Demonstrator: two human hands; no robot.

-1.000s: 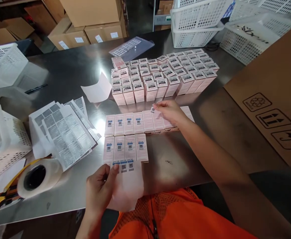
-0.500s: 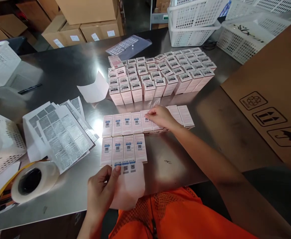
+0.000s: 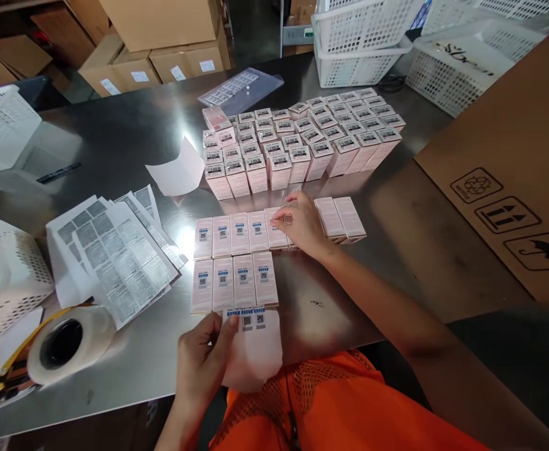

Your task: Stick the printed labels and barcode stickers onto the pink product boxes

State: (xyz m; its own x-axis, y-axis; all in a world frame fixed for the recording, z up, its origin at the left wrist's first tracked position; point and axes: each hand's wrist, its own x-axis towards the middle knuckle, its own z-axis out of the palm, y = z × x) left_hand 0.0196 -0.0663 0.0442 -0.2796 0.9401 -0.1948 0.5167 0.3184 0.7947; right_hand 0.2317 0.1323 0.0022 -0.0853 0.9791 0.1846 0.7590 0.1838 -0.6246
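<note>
My left hand (image 3: 206, 351) pinches a sheet of QR-code stickers (image 3: 255, 354) between thumb and fingers, near the table's front edge. A few stickers with blue headers line its upper edge. My right hand (image 3: 306, 227) is over the upper row of pale pink boxes, its fingers apart and the fingertips at the top of one box (image 3: 278, 239). That box's label is mostly hidden by the fingers. To its left, boxes (image 3: 240, 241) lie flat with QR stickers on them. Below is a shorter row of stickered boxes (image 3: 223, 294). Two boxes (image 3: 349, 219) at the right end show no sticker.
Behind stands a block of upright pink boxes (image 3: 278, 172) with barcode tops. Printed sheets (image 3: 124, 263), a curled paper (image 3: 178, 169) and a tape roll (image 3: 72, 344) lie left. White baskets (image 3: 349, 69) stand at the back; a large carton (image 3: 499, 188) is at right.
My right hand's fingers have spread from a pinch and lifted slightly at the same box. My left hand has shifted a little to the right with the sticker sheet.
</note>
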